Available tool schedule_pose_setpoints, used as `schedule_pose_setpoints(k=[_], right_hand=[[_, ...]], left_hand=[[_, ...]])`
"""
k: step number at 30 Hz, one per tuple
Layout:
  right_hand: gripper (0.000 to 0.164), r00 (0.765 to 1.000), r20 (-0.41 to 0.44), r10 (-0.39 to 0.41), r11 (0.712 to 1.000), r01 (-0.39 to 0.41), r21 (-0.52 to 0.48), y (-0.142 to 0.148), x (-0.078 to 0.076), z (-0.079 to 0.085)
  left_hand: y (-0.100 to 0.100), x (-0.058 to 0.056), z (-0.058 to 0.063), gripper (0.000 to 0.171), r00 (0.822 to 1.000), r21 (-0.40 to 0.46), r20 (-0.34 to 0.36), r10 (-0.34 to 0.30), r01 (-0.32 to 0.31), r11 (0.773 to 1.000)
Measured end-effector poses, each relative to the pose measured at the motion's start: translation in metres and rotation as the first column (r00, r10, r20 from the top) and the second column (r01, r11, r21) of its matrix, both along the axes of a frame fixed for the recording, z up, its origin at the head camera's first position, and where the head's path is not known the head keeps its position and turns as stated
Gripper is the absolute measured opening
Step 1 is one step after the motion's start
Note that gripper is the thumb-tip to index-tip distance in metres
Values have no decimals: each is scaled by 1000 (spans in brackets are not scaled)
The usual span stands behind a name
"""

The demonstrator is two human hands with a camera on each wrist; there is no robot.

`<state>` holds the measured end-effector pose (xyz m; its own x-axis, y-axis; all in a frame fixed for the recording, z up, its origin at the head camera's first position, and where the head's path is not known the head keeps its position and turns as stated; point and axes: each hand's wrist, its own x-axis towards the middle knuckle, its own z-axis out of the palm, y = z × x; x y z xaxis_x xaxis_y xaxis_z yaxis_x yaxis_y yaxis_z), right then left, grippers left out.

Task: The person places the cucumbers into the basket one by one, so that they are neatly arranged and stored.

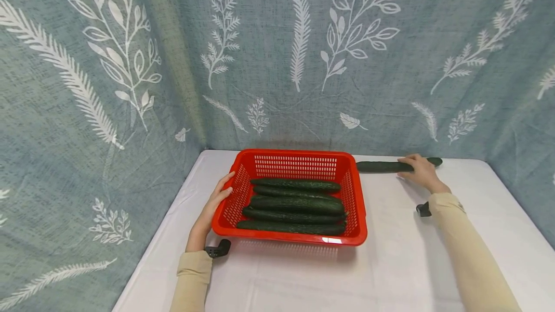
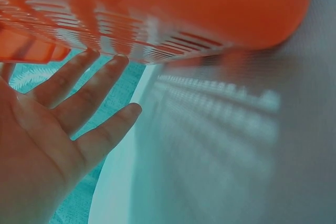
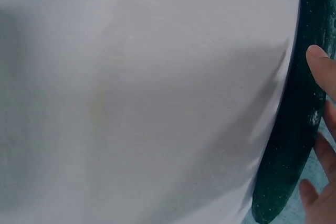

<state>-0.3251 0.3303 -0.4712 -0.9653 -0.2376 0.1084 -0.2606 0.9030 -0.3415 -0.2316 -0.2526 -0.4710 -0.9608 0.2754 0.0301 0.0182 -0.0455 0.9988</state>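
Note:
A red plastic basket [image 1: 286, 238] with slotted walls stands on the table, holding several dark green cucumbers [image 1: 297, 203] laid side by side. My left hand [image 1: 212, 206] rests against the basket's left side, its fingers spread and fairly straight, as the left wrist view also shows beneath the orange-looking wall [image 2: 210, 9]. Right of the basket, one more cucumber [image 1: 377, 166] lies along the table's back edge. My right hand [image 1: 420, 173] holds it from above near its right part. In the right wrist view, the thumb and fingers lie on opposite sides of the cucumber [image 3: 291, 129].
A white cloth [image 1: 390, 264] covers the table. Blue-green curtains [image 1: 269, 52] with white leaf prints hang close behind the table and along both sides. A small black device [image 1: 218, 248] sits at the left wrist, and another [image 1: 423, 209] at the right.

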Motion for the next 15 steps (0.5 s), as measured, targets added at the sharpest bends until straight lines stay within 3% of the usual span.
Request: schedule_pose_setpoints(k=[6, 15], right_hand=[[53, 998, 64, -2, 1000, 3, -15, 6, -7, -1], [53, 997, 74, -11, 1000, 11, 5, 7, -15, -5]], left_hand=[[0, 1, 0, 52, 1000, -5, -2, 7, -7, 1000], [0, 2, 1, 52, 1000, 2, 5, 7, -7, 1000]])
